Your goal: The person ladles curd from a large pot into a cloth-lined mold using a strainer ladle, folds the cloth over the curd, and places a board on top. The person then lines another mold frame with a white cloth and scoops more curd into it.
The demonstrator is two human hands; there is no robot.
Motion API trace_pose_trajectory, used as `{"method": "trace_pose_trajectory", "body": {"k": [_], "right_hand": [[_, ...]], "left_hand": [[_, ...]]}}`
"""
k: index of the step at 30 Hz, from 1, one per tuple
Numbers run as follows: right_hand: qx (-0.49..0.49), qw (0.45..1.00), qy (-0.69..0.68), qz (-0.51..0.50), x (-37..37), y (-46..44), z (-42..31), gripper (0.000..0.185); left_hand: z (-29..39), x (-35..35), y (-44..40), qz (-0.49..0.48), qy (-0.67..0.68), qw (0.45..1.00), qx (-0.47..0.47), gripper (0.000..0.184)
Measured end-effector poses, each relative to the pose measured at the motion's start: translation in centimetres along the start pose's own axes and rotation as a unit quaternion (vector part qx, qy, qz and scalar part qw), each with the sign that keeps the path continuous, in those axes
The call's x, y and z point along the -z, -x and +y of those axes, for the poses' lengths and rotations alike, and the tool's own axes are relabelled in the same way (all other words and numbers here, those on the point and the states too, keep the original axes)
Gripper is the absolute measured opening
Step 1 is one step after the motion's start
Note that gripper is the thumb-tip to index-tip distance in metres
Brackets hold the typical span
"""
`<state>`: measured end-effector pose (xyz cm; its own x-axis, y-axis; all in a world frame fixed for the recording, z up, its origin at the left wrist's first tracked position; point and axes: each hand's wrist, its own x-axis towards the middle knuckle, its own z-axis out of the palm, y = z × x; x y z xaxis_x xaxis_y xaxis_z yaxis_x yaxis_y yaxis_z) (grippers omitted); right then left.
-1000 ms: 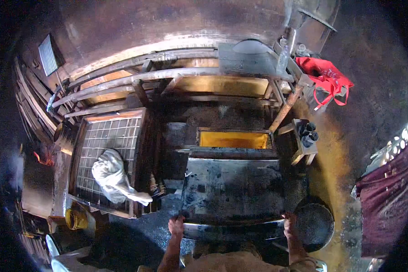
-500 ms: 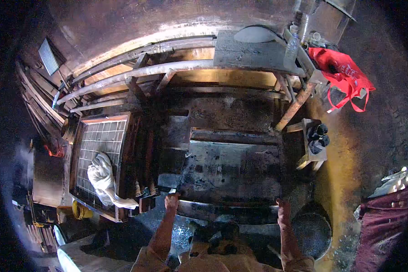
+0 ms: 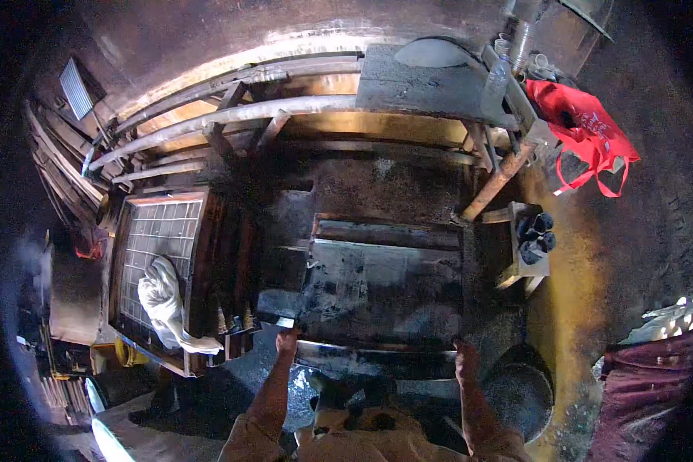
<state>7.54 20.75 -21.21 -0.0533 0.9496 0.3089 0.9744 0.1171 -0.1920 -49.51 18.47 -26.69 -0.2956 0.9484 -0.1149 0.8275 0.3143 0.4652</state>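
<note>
A dark, wet-looking rectangular frame point(image 3: 373, 358) lies in front of me, its near edge running between my hands. My left hand point(image 3: 287, 340) is closed around the frame's near left corner. At the near right corner, my right hand point(image 3: 466, 360) has its fingers wrapped on the same frame. Inside the frame is a dark, streaked flat surface point(image 3: 385, 289); its exact kind is unclear. Left of it stands a wooden-rimmed tray with a wire grid point(image 3: 162, 231), and a crumpled white cloth point(image 3: 162, 296) lies on the grid.
Beyond is a bench of poles point(image 3: 246, 119) with a dark board point(image 3: 408, 88) on top. At right are a red bag point(image 3: 585, 123), a small wooden stool point(image 3: 533, 266) holding dark objects, and a round dark tub point(image 3: 520, 400) near my right arm. Maroon cloth point(image 3: 647, 385) lies lower right.
The view has shifted slightly, so most surroundings appear a little farther left. Both hands stay on the frame's near corners. The light on its surface has changed a little.
</note>
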Motion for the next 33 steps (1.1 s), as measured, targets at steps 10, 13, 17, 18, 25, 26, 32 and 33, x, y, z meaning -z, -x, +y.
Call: {"method": "trace_pose_trajectory", "body": {"k": [10,13,17,18,25,26,32,33], "right_hand": [[-0.391,0.825,-0.302,-0.274,1.0,-2.5,-2.1,0.055],[-0.314,0.869,-0.237,-0.3,-4.8,0.7,2.1,0.052],[-0.358,0.838,-0.292,-0.29,2.4,-3.4,-3.8,0.046],[-0.428,0.793,-0.339,-0.272,3.3,-4.0,-4.9,0.046],[-0.39,0.811,-0.3,-0.316,-0.5,-2.0,-1.8,0.051],[-0.372,0.825,-0.276,-0.324,-1.0,-1.8,-1.4,0.049],[-0.331,0.848,-0.275,-0.309,-2.7,0.1,0.6,0.042],[-0.336,0.84,-0.319,-0.282,-2.9,0.4,0.9,0.041]], "left_hand": [[-1.0,-1.0,-0.7,-0.19,0.065,0.974,0.101,0.047],[-0.1,-0.7,-0.7,-0.24,0.05,0.966,0.078,0.05],[1.0,-1.2,-1.2,-0.27,-0.017,0.96,0.073,0.048],[0.7,-1.6,-1.1,-0.269,0.034,0.958,0.099,0.049],[2.3,-0.5,0.5,-0.151,0.011,0.983,0.102,0.042],[-0.8,-2.8,0.1,-0.169,0.083,0.976,0.114,0.041],[3.6,-0.4,0.8,-0.11,0.249,0.941,0.202,0.035],[2.1,-1.9,0.8,-0.098,0.198,0.954,0.202,0.039]]}}
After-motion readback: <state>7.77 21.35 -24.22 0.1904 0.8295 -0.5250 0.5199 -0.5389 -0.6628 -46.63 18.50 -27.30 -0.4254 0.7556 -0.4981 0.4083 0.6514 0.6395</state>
